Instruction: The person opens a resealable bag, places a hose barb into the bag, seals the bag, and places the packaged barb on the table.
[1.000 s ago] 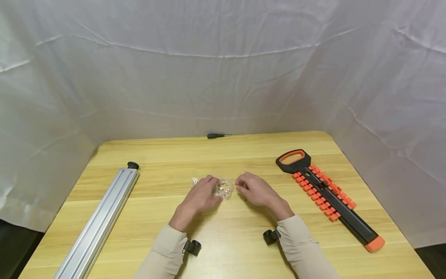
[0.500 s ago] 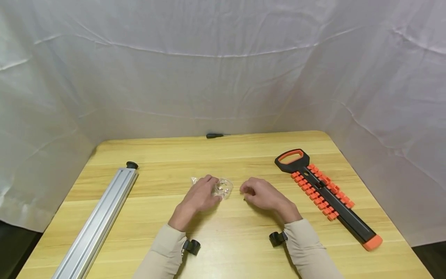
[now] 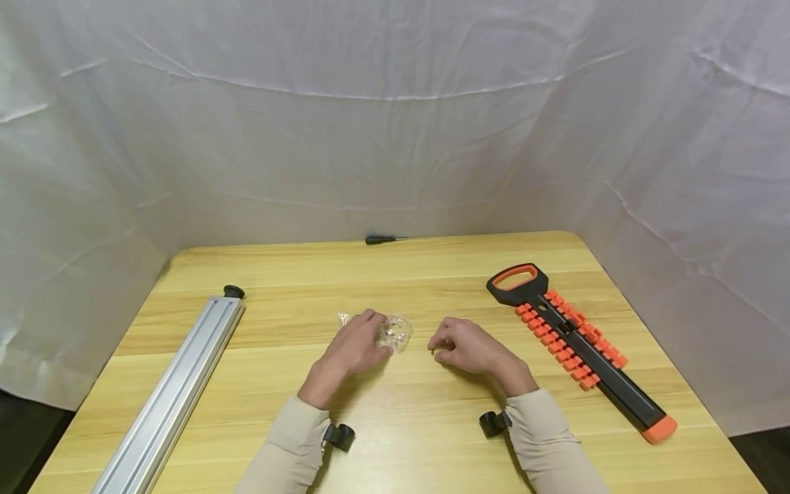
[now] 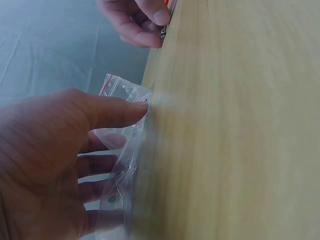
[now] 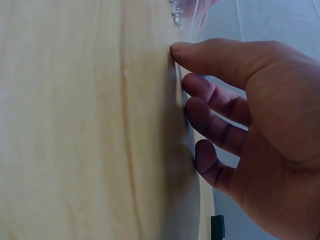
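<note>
My left hand point(image 3: 350, 345) rests over a small clear zip bag point(image 3: 401, 333) near the middle of the table. In the left wrist view the bag point(image 4: 123, 165) lies between thumb and fingers, its red zip strip at the top. Small metal pieces show through the plastic. To the right of the bag, my right hand point(image 3: 474, 348) has its fingertips low at the wood, pinching a tiny brassy screw point(image 3: 433, 353). The left wrist view shows the screw point(image 4: 163, 33) at the tips of thumb and finger; in the right wrist view it is hidden.
A long silver aluminium bar point(image 3: 175, 391) with a black knob lies on the left. On the right is a black socket rack point(image 3: 623, 384) with orange clips and a handle. A black screwdriver point(image 3: 381, 240) lies at the back edge, before a pale curtain.
My right hand has moved from the bag's edge to the right and slightly nearer, down to the tabletop with the screw. The left hand and bag have stayed in place.
</note>
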`<state>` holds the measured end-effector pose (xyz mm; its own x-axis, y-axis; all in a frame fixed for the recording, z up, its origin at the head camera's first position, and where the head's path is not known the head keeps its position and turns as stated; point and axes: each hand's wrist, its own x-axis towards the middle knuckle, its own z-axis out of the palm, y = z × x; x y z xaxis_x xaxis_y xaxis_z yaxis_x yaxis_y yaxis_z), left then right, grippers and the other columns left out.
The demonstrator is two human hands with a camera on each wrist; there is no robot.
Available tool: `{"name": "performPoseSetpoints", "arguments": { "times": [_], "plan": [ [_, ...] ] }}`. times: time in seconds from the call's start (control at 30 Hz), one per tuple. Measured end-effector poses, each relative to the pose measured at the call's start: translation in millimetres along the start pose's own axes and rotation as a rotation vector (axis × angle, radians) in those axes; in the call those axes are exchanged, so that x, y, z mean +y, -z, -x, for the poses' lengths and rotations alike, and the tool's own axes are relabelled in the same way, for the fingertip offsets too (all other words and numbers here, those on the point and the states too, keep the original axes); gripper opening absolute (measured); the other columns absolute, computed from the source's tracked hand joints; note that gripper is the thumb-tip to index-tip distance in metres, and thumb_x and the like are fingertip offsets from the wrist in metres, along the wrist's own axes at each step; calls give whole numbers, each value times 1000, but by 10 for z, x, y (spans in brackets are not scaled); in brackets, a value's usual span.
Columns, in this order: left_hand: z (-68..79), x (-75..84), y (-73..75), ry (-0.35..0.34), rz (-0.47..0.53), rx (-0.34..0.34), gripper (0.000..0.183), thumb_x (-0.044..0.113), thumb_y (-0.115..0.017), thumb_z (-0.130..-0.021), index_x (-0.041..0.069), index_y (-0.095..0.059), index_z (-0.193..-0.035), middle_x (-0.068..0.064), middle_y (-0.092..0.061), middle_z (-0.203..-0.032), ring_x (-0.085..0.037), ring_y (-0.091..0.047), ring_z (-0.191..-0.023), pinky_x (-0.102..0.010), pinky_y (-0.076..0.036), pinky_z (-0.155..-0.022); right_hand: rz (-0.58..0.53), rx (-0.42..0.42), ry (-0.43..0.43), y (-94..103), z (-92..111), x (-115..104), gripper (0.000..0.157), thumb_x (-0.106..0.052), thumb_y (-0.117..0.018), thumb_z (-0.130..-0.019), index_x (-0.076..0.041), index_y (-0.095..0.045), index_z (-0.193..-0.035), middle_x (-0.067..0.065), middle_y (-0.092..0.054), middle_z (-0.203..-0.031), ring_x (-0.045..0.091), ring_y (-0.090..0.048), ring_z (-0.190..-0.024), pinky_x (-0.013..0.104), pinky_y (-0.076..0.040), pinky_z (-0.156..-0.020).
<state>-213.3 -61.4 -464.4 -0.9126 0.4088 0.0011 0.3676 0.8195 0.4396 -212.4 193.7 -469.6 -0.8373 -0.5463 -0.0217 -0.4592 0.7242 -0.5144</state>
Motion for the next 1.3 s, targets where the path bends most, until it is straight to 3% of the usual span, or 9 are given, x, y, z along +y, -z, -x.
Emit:
{"name": "performPoseSetpoints", "arguments": {
  "times": [0.27,0.47,0.73,1.3],
  "plan": [
    [-1,3,1,10,5,-13,58,32,-72,-85,9,-52,-135,-7,-56,-132,-26,-54,-119,-41,-46,-103,30,25,38,-16,-3,17,6,-21,-74,-86,-24,-77,-91,-13,-60,-88,4,-57,-83,25,-51,-77],
    [3,-11,-8,4,4,-9,58,32,-72,-85,9,-53,-134,-7,-56,-131,-27,-55,-118,-42,-46,-103,22,11,31,-32,-1,10,5,-22,-69,-90,-24,-72,-88,-13,-57,-88,4,-55,-83,26,-51,-78],
    [2,-14,-4,0,6,1,57,31,-73,-84,9,-53,-133,-7,-57,-130,-27,-55,-117,-42,-47,-102,-46,54,-6,-64,-45,-68,5,-22,-61,-95,-22,-65,-93,-11,-58,-90,5,-55,-85,27,-50,-80],
    [6,-13,-11,6,14,3,57,30,-72,-85,9,-53,-134,-6,-57,-130,-26,-55,-117,-40,-47,-101,-44,123,-10,-141,-307,-253,7,-20,-57,-97,-19,-64,-96,-8,-56,-93,6,-54,-85,27,-49,-80]
  ]
}}
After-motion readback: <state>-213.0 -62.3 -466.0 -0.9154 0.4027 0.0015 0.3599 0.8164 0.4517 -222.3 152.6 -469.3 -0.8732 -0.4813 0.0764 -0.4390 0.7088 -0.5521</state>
